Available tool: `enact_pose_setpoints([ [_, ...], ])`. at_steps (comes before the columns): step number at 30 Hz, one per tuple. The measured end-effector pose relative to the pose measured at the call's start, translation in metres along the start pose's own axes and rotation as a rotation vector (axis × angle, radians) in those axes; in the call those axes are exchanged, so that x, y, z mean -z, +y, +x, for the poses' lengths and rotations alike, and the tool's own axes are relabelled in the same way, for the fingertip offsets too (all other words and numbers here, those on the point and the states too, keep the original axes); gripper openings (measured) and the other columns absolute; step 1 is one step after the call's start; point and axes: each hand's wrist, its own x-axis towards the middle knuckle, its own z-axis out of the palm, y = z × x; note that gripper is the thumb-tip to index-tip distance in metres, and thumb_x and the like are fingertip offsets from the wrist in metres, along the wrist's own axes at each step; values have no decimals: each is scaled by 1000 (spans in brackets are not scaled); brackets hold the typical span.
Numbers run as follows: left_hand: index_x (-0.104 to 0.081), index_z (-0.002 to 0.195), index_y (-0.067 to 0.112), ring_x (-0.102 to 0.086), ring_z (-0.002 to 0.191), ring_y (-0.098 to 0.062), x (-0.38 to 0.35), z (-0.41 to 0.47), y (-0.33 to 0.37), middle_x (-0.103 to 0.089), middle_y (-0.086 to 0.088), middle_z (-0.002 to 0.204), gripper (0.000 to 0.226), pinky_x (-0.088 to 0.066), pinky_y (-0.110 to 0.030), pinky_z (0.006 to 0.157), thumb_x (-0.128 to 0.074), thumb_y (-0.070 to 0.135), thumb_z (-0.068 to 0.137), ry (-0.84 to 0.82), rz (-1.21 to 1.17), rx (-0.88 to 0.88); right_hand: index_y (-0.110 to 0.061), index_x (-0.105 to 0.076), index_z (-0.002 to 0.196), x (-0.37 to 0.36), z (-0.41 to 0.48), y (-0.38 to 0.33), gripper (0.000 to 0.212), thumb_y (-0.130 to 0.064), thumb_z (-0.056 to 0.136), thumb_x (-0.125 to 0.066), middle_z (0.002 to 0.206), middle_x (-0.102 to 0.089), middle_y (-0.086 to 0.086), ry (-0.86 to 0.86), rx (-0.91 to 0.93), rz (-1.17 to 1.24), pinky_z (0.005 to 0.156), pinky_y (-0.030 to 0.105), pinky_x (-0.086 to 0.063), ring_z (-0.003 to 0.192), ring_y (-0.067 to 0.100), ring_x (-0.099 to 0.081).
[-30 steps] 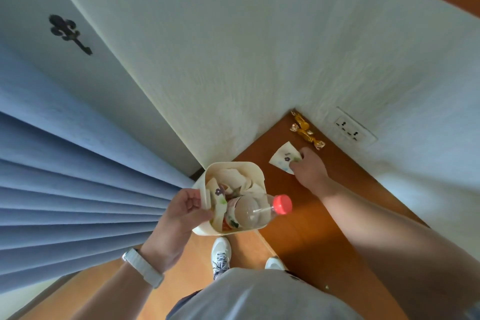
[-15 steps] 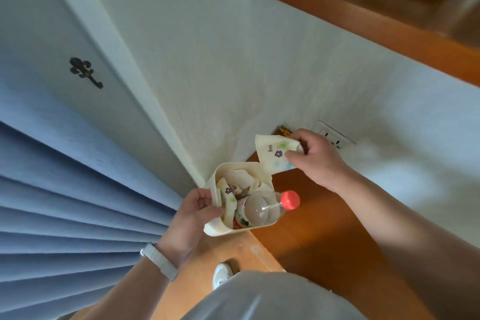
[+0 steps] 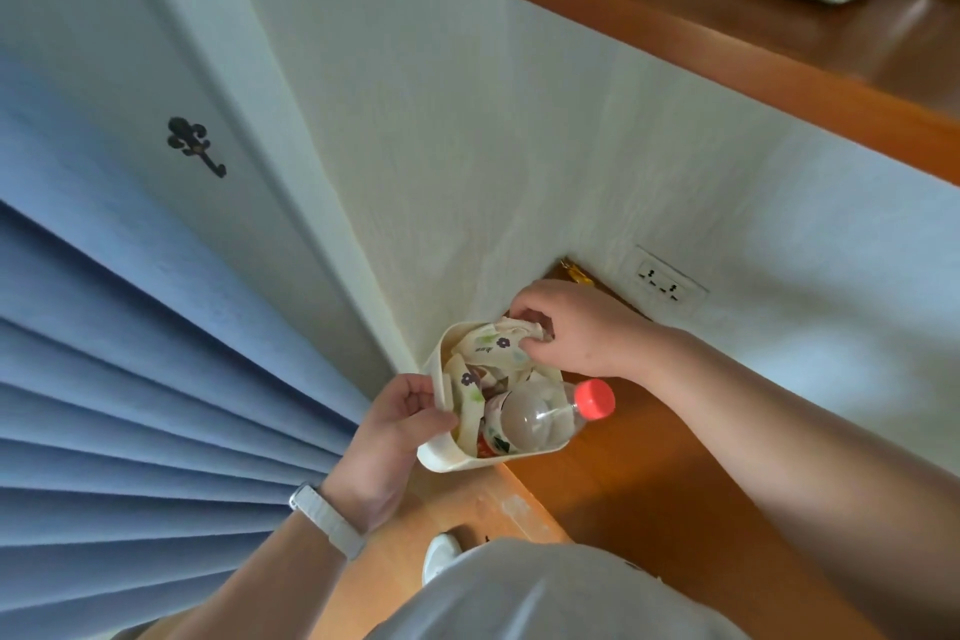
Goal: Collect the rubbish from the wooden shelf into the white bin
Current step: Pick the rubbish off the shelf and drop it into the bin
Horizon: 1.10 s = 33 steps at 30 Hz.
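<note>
My left hand (image 3: 396, 421) grips the left rim of the small white bin (image 3: 441, 460), held in the air beside the wooden shelf (image 3: 649, 494). The bin holds flowered paper scraps and a clear plastic bottle (image 3: 535, 424) with a red cap (image 3: 594, 398) sticking out to the right. My right hand (image 3: 566, 327) pinches a flowered paper wrapper (image 3: 493, 343) at the bin's far rim, the paper partly inside. A gold candy wrapper (image 3: 576, 273) lies in the shelf's back corner, mostly hidden behind my right hand.
A wall socket (image 3: 666, 282) sits just above the shelf. An upper wooden shelf (image 3: 727, 42) carries a white device. Blue pleated curtain (image 3: 130, 405) fills the left. A metal hook (image 3: 195, 148) hangs on the wall. My shoe (image 3: 441, 554) shows on the floor below.
My right hand lifted the flowered wrapper off the shelf and brought it left and down onto the bin's opening. The view tilted upward.
</note>
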Motion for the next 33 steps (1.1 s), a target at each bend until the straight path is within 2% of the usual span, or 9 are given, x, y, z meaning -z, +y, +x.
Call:
enact_pose_setpoints([
  [3,-54,114,-6,-67,62,-14,-2,-2,-2,-69,-10,82,50,-52,-21,51,-69,8,68,10,-4,16,-30,-63,102,1,-11,10,19,-34,84,-68,88,-57,-17,27,-13,37,64,20,-42,78,0,-53],
  [5,-54,116,-5,-69,82,-31,-3,-3,-4,-68,-24,97,52,-60,-39,73,-71,8,69,25,-7,20,-29,-65,101,1,-16,16,17,-32,85,-70,87,-58,-17,38,-30,78,64,21,-45,77,1,-55],
  [6,-54,116,-5,-67,90,-37,-4,-4,-5,-65,-31,103,52,-56,-49,85,-71,8,69,33,-3,19,-29,-66,99,1,-18,18,15,-31,85,-70,87,-59,-17,36,-36,86,64,22,-46,77,1,-55],
  [8,-55,116,-5,-64,96,-42,-6,-5,-5,-62,-37,113,52,-51,-55,94,-71,8,69,37,9,25,-30,-66,93,-1,-20,19,6,-30,87,-69,84,-60,-18,24,-39,80,64,20,-44,78,-1,-56],
  [12,-55,115,-5,-66,91,-36,-11,-5,-7,-65,-28,104,52,-56,-40,81,-70,7,67,27,42,27,-31,-64,82,-10,-18,18,9,-26,89,-68,81,-60,-17,-7,-36,72,66,22,-47,76,-1,-56],
  [17,-52,116,-10,-63,93,-39,-14,-5,-2,-64,-27,102,54,-52,-50,88,-68,3,66,-7,54,22,-19,-72,86,-23,-11,18,10,-25,92,-67,72,-44,-19,35,0,-30,56,19,-28,65,-3,-43],
  [22,-51,117,-11,-64,87,-35,-20,-3,2,-65,-23,97,55,-57,-38,77,-68,2,66,-15,62,27,-16,-76,94,-24,-3,20,16,-27,94,-63,69,-35,-19,50,55,-95,52,17,-19,60,-5,-34],
  [28,-52,119,-10,-65,91,-37,-17,3,-1,-65,-28,104,56,-55,-42,83,-70,7,68,37,46,69,-19,-74,93,-26,-5,38,14,-29,91,-66,76,-54,-16,51,-50,90,59,23,-38,68,-1,-50],
  [33,-54,117,-5,-66,92,-39,-8,7,-10,-66,-32,109,53,-51,-52,92,-69,8,67,100,44,110,-28,-66,105,-38,-10,93,17,-37,94,-58,98,-62,-14,124,-356,131,75,33,-54,88,8,-60],
])
